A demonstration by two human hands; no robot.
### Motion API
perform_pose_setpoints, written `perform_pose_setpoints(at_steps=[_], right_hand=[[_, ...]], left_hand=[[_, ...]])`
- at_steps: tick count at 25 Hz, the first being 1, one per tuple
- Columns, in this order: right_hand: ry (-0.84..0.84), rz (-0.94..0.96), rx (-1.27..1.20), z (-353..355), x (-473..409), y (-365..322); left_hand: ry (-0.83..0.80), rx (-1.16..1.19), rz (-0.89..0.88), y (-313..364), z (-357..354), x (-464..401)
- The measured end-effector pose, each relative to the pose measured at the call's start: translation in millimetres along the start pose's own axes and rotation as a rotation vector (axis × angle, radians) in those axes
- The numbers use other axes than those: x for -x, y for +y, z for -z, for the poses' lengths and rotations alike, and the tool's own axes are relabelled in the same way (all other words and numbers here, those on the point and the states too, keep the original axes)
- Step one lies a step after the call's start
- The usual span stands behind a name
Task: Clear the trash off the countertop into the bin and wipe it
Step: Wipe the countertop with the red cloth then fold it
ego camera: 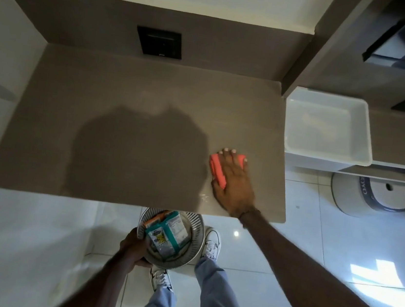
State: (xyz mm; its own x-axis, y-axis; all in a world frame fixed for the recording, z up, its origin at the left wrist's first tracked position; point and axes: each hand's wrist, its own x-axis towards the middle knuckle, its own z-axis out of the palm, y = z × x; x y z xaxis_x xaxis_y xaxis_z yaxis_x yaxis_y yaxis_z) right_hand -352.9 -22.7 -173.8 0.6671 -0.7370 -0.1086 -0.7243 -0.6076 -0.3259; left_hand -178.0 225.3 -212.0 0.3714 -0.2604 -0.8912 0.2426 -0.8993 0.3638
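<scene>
- Broadly, the brown tabletop [127,93] lies bare of trash.
- Below its near edge, the metal bin [196,236] holds packets [168,236]; the left hand [133,247] grips its rim.
- Near right, the right hand [233,182] presses flat, fingers [233,157] spread, on the orange cloth [217,168].

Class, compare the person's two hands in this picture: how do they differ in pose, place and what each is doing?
The right hand lies flat, fingers spread, pressing an orange cloth on the countertop; the left hand curls around the rim of the metal bin. The right hand is above the counter; the left is below its front edge. Both are bare and touching a task item.
</scene>
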Motion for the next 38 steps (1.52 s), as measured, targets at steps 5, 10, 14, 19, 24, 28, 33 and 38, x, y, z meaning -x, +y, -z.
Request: perform_pose_setpoints(at_steps=[5, 10, 14, 19, 24, 28, 33, 38], right_hand=[[-0.039, 0.273, -0.148, -21.4, 78.6, -97.5], [-0.101, -0.154, -0.900, 4.0, 96.6, -135.2], [0.248, -0.645, -1.317, 44.0, 72.7, -96.2], [0.442, -0.697, -0.742, 62.8, 55.0, -28.6], [-0.232, -0.471, 0.100, 35.1, 50.2, -18.0], [0.345, -0.309, 0.100, 22.2, 84.9, -38.1], [0.359, -0.420, -0.104, -56.2, 162.1, -57.8], [-0.437, -0.789, -0.552, -150.2, 168.2, -33.7]], left_hand=[[0.064, -0.016, -0.005, -14.9, 17.5, 3.0], [0.068, -0.039, -0.001, -31.5, 36.9, 7.0], [0.073, -0.112, -0.039, -43.5, 43.9, 13.2], [0.055, -0.158, -0.048, -52.4, 44.7, 15.7], [0.027, -0.193, -0.058, -56.0, 32.9, 14.3], [0.005, -0.193, -0.061, -59.5, 23.8, 12.0], [-0.001, -0.254, -0.057, -58.5, -0.4, 0.5], [-0.052, -0.296, -0.038, -62.5, -40.1, -40.9]])
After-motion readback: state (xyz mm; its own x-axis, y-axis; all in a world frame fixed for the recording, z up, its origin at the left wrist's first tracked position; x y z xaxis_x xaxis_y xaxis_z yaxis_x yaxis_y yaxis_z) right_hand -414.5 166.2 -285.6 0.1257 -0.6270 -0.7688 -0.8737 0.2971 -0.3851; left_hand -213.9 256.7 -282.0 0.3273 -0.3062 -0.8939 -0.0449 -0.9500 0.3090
